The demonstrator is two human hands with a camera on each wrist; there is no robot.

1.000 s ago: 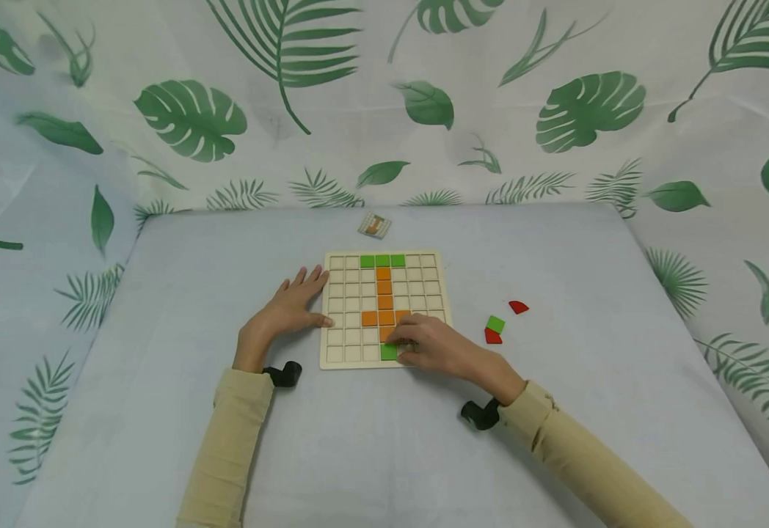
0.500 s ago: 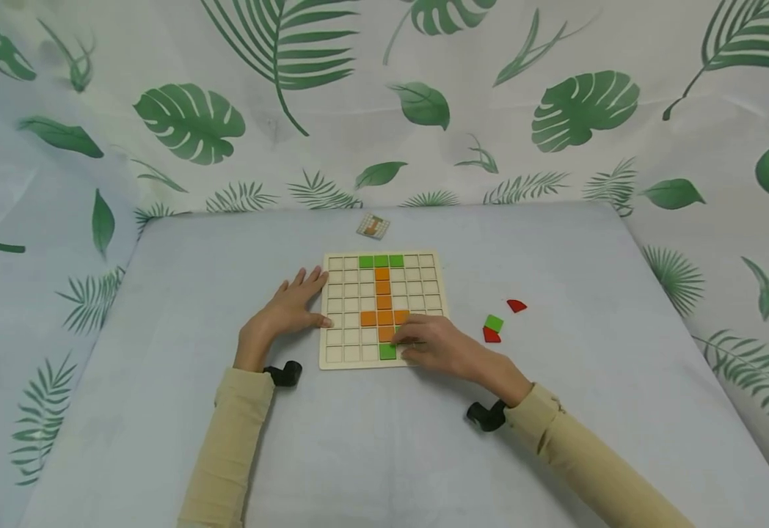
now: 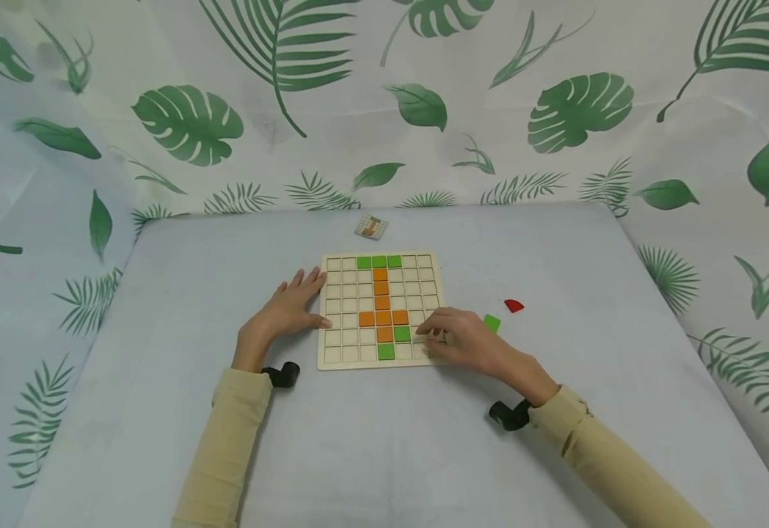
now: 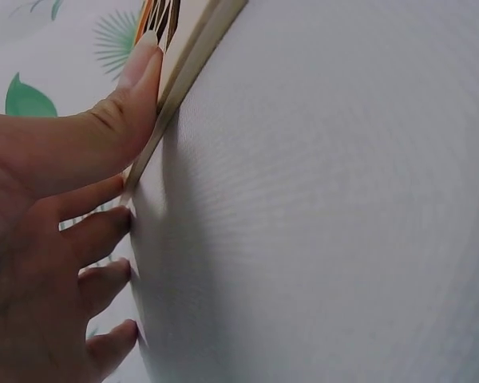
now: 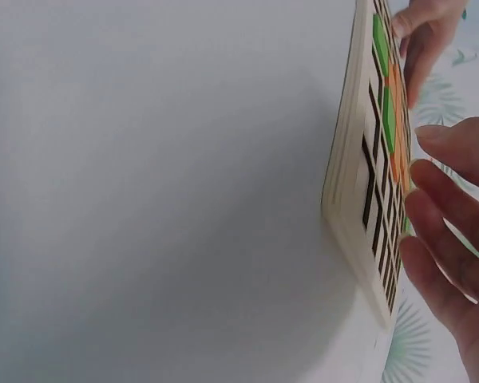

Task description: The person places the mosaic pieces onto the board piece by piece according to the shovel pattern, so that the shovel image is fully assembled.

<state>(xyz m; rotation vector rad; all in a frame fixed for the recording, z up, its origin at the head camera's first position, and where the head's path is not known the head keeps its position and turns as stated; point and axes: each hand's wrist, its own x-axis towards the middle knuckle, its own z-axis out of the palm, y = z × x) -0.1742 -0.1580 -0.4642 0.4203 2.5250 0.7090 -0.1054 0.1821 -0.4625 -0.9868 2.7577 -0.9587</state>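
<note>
A square pale wooden grid board [image 3: 424,279] lies mid-table. Orange tiles [image 3: 382,303] form a cross shape in its cells. Green tiles [image 3: 379,262] fill part of the top row, and one green tile [image 3: 386,351] sits in the bottom row. Another green tile [image 3: 401,334] lies in a cell beside the lowest orange one. My left hand [image 3: 287,306] rests at the board's left side, thumb on the rim [image 4: 184,80], fingers spread. Over the board's lower right part is my right hand [image 3: 467,337]; the right wrist view shows nothing between its thumb and fingers [image 5: 443,203].
Right of the board lie a loose green tile [image 3: 492,323], partly behind my right hand, and a red quarter-round piece [image 3: 514,305]. A small pattern card [image 3: 371,226] lies beyond the board's far edge. Leaf-printed cloth [image 3: 417,106] rises behind the table.
My right hand has let go of the green tile in its cell and moved right. It now covers the second red piece. My left hand stays at the board's edge.
</note>
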